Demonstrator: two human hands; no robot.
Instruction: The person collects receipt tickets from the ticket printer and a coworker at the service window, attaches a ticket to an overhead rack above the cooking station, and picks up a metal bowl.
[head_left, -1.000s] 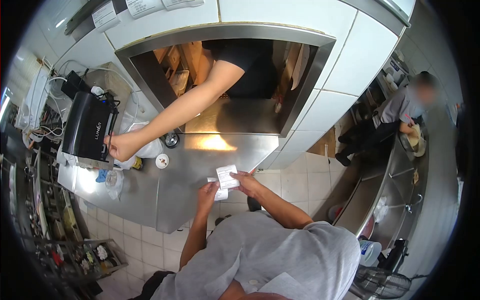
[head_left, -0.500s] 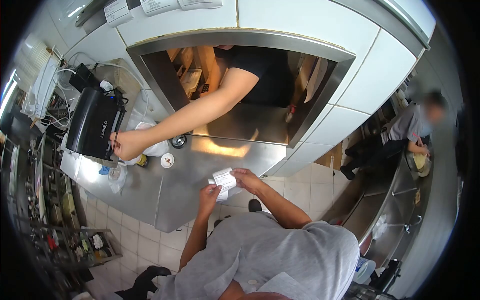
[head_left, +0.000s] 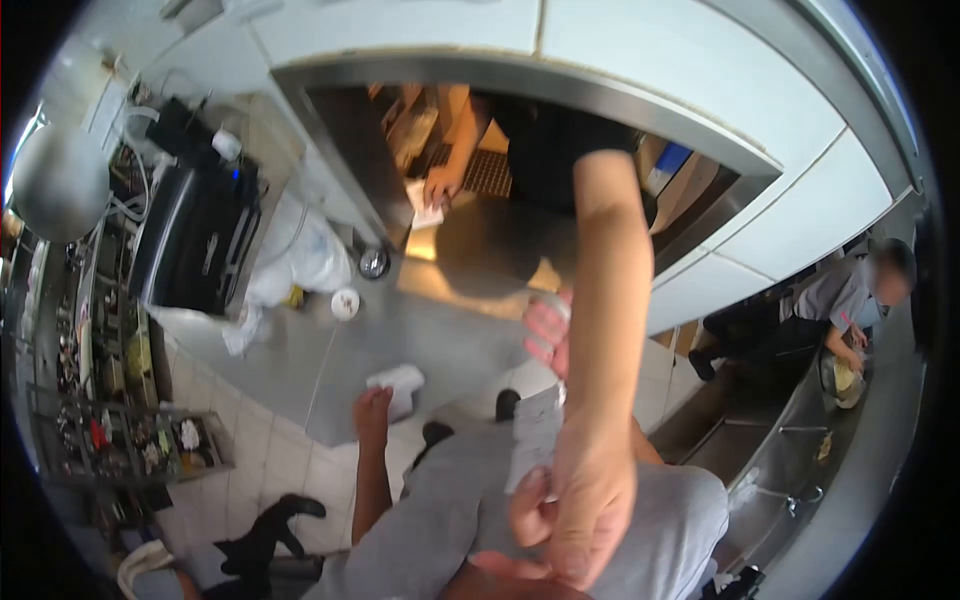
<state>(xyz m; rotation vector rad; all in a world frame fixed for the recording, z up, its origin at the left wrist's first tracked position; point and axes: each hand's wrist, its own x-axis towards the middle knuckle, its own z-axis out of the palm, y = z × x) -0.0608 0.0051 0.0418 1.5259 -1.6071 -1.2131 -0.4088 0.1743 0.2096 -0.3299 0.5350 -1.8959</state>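
My left hand [head_left: 373,412] is closed on the edge of a white paper receipt [head_left: 404,390] above the steel counter's front edge. My right hand [head_left: 546,335], blurred, has its fingers curled around a white paper piece [head_left: 552,304] in front of the serving window. Its wrist and forearm are partly hidden behind a co-worker's outstretched arm [head_left: 612,280]. Near my chest, the co-worker's hand [head_left: 590,510] is beside a long printed receipt [head_left: 538,435]. That strip reaches up towards my right hand; whether the two pieces join is unclear.
A black receipt printer [head_left: 190,240] stands on the counter [head_left: 350,350] at left, near plastic bags [head_left: 310,260], a small white cup [head_left: 345,304] and a counter bell [head_left: 373,262]. Through the window, another hand [head_left: 440,187] touches paper. A person [head_left: 840,300] works at the right-hand sink.
The co-worker's arm has swung from the printer across to my chest, with a long receipt now beside that hand. My hands have separated, the left keeping a receipt, the right moving up and right.
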